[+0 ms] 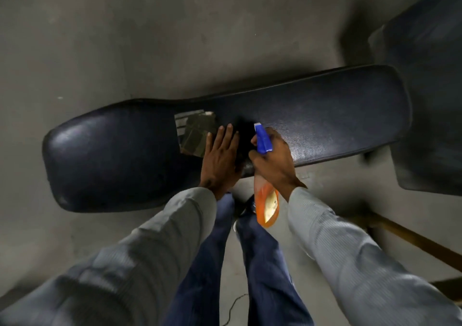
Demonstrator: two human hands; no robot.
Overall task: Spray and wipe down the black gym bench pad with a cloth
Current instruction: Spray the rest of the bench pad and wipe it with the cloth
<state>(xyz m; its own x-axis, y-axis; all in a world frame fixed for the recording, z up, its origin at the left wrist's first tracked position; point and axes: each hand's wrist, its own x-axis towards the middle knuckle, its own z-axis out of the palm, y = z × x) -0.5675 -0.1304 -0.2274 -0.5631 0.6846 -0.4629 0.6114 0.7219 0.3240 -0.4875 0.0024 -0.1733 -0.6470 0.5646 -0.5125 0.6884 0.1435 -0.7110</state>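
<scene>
So the black bench pad [325, 115] runs across the middle of the view, sitting over a grey concrete floor [100, 38], and everything else here is placed off it. Left hand [220, 155] is lying flat on the pad near its middle, close to the near edge, fingers [226, 135] stretched out straight and only a little spread, not gripping anything that shows. Just beyond those fingertips there's a patch of worn, taped-looking material [195, 130] on the pad surface. Between the two hands is a dark blob on the pad that might be the cloth, but it's too dark to tell for sure.

Right hand [272, 160] is just beside the left, over the pad's near edge, curled tight around the neck of a spray bottle [266, 205]. The blue trigger head [263, 139] pokes out above the knuckles, pointing across the pad, while the orange body hangs below the near edge, over the person's jeans. Both arms are in grey sleeves. A second dark pad [430, 100] sits off the bench pad's right end.
</scene>
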